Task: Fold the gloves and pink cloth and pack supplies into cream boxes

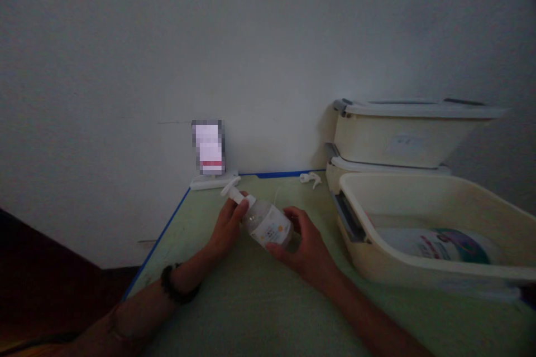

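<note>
A clear pump bottle (268, 224) with a white label is tilted in front of me, its white pump head (233, 191) pointing up to the left. My left hand (229, 222) is closed round the collar below the pump head. Around the lower end of the bottle my right hand (304, 242) is wrapped, thumb on the near side and fingers on the far side. A loose white trigger spray head (310, 179) lies on the table beyond my right hand, and a thin pale tube shows behind the bottle.
An open cream bin (406, 184) stands at the right with a large labelled bottle (444, 245) lying in it. Behind are stacked lidded bins (393, 136). A phone (209, 148) stands on a white base (209, 182) at the table's back left corner, near the wall.
</note>
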Tool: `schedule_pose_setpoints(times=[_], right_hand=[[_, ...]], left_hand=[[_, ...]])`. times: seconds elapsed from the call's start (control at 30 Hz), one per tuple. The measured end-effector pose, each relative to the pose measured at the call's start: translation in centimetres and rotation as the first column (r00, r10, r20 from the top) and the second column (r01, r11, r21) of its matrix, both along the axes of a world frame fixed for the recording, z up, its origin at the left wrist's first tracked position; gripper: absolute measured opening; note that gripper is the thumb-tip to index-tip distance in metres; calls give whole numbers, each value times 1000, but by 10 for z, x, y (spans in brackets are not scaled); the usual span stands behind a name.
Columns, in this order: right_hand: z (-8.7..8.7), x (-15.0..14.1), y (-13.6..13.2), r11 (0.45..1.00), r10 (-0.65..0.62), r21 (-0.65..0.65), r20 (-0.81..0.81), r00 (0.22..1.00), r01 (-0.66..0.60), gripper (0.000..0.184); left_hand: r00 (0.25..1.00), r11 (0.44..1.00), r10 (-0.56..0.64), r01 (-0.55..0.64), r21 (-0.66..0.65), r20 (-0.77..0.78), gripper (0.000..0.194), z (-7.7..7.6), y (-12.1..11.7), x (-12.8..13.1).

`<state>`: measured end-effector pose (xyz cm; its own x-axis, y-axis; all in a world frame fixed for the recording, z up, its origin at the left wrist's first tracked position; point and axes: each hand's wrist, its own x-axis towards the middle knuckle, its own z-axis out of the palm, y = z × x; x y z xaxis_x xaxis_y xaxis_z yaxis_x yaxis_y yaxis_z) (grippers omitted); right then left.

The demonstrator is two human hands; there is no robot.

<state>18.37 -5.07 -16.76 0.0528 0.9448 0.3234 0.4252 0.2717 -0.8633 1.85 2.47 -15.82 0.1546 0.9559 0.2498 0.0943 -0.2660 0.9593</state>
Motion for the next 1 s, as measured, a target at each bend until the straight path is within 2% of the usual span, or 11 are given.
schedule_pose_setpoints(times=[0.13, 0.23, 0.33, 0.43, 0.57, 0.73, 0.87, 1.0], right_hand=[[-3, 1, 0, 998, 36, 46, -61, 997, -34, 49], [-4, -1, 2, 998, 52, 34, -143, 988, -48, 41], [-3, -5, 3, 992, 123, 22, -333, 935, -123, 51], [-2, -6, 3, 991, 127, 10, -441, 889, -136, 68], [2, -4, -1, 993, 68, -70, -340, 938, -97, 64], [5, -2, -4, 989, 100, -72, -293, 951, -126, 60], [5, -1, -4, 989, 122, -52, -262, 957, -140, 58], [2, 2, -4, 990, 136, -23, -188, 973, -142, 55]], left_hand=[[1000, 995, -22, 23, -99, 14, 38, 4, 1, 2], [998, 991, -34, 39, -128, 44, 39, 4, -2, 4], [985, 988, -82, 101, -119, 152, 42, 0, -6, 6], [944, 970, -209, 233, -67, 255, 41, -3, -9, 7], [947, 958, -272, 283, -43, 172, 44, 2, -13, 5], [965, 965, -243, 250, -73, 93, 42, 5, -14, 1], [961, 963, -259, 264, 43, -97, 41, 2, -12, -1], [957, 959, -242, 261, 113, -160, 45, 2, -10, -4]])
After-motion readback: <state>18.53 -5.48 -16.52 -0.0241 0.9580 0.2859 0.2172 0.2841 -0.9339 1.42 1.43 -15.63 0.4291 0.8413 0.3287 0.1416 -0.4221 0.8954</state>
